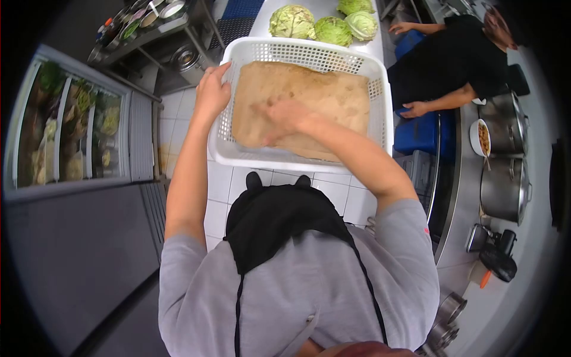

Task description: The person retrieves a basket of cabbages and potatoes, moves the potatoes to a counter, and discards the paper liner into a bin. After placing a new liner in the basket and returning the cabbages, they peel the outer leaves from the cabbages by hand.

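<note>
A white perforated plastic basket stands before me at the near end of a table. Brown paper lies flat inside it, creased and spotted with darker damp marks. My left hand rests on the basket's left rim near the far left corner, its fingers partly in view. With its fingers spread, my right hand presses on the left half of the paper; its fingers are somewhat blurred. Past the basket's far rim sit several green cabbages. What lies beneath the paper is hidden.
To the right, a person in black stands with both hands near blue containers. Large steel pots and a bowl of food line the right counter. At left are a glass-door fridge and a steel shelf.
</note>
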Demonstrator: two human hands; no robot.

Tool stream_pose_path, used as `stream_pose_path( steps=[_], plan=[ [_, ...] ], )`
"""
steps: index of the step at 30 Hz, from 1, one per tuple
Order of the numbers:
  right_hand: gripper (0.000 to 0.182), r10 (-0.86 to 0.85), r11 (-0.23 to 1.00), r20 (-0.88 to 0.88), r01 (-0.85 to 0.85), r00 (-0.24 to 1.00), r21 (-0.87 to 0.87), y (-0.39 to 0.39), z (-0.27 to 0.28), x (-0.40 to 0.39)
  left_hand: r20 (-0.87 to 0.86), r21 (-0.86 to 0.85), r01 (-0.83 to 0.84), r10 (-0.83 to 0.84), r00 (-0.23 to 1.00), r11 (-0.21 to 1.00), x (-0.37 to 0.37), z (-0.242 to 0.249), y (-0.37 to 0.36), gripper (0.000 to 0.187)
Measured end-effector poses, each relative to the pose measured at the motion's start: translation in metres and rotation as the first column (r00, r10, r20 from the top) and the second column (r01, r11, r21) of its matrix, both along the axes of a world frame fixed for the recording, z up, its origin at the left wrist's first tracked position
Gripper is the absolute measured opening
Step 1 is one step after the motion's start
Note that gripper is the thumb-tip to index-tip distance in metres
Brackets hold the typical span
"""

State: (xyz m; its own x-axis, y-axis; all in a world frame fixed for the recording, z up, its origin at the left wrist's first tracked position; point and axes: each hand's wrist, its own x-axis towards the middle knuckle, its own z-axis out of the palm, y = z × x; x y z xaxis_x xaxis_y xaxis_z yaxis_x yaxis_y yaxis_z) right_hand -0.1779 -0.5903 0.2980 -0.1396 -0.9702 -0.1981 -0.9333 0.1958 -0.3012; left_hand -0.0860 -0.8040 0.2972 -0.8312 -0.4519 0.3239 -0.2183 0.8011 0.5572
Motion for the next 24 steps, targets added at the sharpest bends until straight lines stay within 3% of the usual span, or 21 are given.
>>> stream_pose_path(
  steps=[3,9,12,15,18,21,23,24],
  plan=[
    [0.082,0.086,0.996,-0.212,-0.076,0.973,0.054,-0.022,-0.017,0.025,-0.027,0.010,0.032,-0.032,0.999,0.999,-0.005,-0.006,-0.015,0.052],
    [0.040,0.117,0.993,-0.172,-0.117,0.978,0.011,-0.052,-0.057,0.058,-0.032,0.054,0.114,-0.113,0.993,0.992,-0.013,-0.005,-0.034,0.052],
    [0.032,-0.013,0.999,-0.016,0.012,1.000,-0.048,-0.056,-0.056,0.064,-0.030,0.045,0.140,-0.139,0.990,0.989,-0.019,-0.003,-0.034,0.051],
    [0.022,-0.081,0.997,0.240,0.080,0.967,0.016,-0.054,-0.057,0.063,-0.019,0.084,0.155,-0.153,0.988,0.984,-0.018,0.005,-0.030,0.050],
    [0.020,-0.065,0.998,0.294,0.057,0.953,0.037,-0.044,-0.028,0.051,-0.014,0.110,0.148,-0.147,0.989,0.983,-0.019,0.006,-0.028,0.050],
    [0.020,-0.091,0.979,0.220,0.128,0.971,-0.160,-0.024,-0.001,0.014,-0.029,0.066,0.154,-0.152,0.988,0.986,-0.020,0.000,-0.034,0.050],
    [0.022,-0.252,0.931,0.167,0.286,0.953,-0.228,-0.007,0.019,-0.021,-0.032,0.040,0.159,-0.158,0.987,0.986,-0.023,0.003,-0.037,0.050],
    [0.023,-0.283,0.875,0.136,0.313,0.950,-0.368,0.000,0.023,-0.044,-0.024,0.042,0.158,-0.157,0.987,0.987,-0.024,0.005,-0.038,0.050]
  ],
)
